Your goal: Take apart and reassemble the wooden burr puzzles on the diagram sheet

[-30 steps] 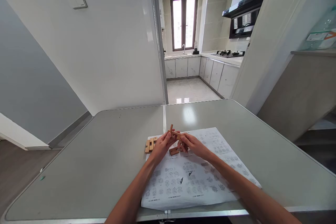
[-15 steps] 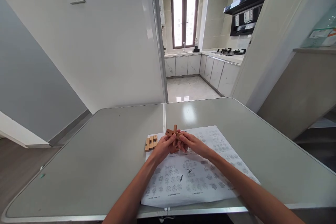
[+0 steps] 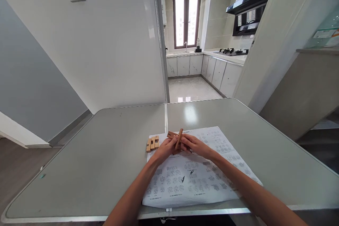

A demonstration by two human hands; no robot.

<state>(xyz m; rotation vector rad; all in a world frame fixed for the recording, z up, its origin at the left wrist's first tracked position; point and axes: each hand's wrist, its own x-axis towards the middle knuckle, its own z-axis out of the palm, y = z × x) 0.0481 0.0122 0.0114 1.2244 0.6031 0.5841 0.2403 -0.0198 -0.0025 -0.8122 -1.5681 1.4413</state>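
Observation:
Above the printed sheet (image 3: 182, 192), both hands grip reddish-brown wooden puzzle pieces (image 3: 180, 135) that cross one another. My left hand (image 3: 166, 147) is closed on them from the left, its thumb on top. From the right, my right hand (image 3: 194, 144) pinches them, fingers curled underneath. One piece sticks up at a slant between the hands, while another points out to the left. My fingers partly hide how the pieces fit together. Left of my left hand, several lighter notched wooden pieces (image 3: 153, 143) stand side by side at the sheet's upper left corner.
The sheet lies on a grey folding table (image 3: 106, 162) with a metal edge and a centre seam. Small black marks show on the paper. A bit of green (image 3: 42, 176) lies near the table's left edge. Beyond the table is a kitchen with a gas stove (image 3: 231, 52).
The upright piece between my hands has tilted over to the right. My hands have shifted only slightly around the pieces. The lighter pieces and the sheet stay in place.

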